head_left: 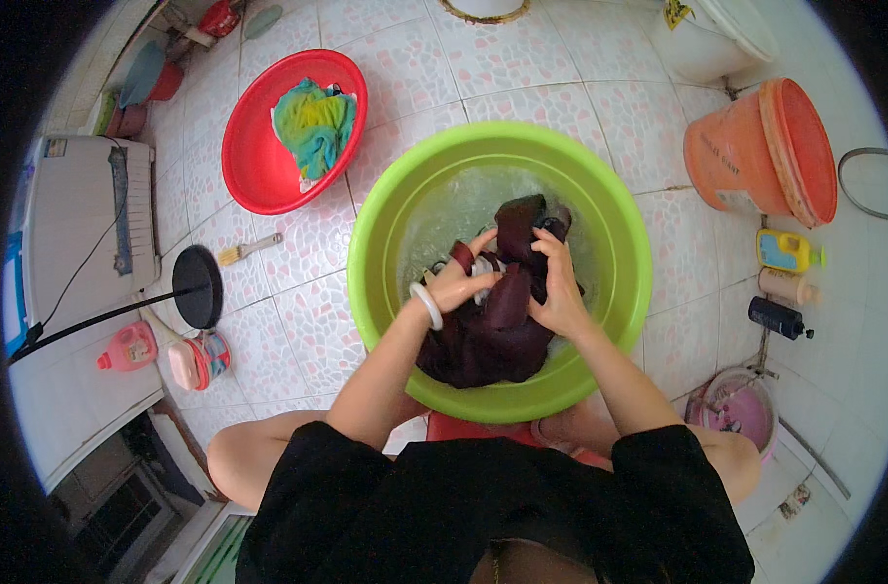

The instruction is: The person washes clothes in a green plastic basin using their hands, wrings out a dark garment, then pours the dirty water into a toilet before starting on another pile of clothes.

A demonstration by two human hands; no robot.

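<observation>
A wet, dark maroon garment (492, 341) lies bunched in a lime-green basin (376, 292) of cloudy water (444, 209), its upper folds raised above the surface. My left hand (455, 284), with a white bangle (426, 306) on its wrist, holds folds of the cloth between thumb and fingers. Some pale material shows beside that thumb. Opposite it, my right hand (559, 292) grips the cloth's right side, fingertips bent over a darker part. Some fingertips are hidden in the folds. The basin stands on the floor right in front of my knees.
A red basin (244, 161) with a green-yellow cloth (312, 127) sits at the far left. A brush (251, 249) lies near a round black base (199, 287). On the right stand an orange bucket (731, 151), several bottles (782, 250) and a basin with pink contents (745, 409).
</observation>
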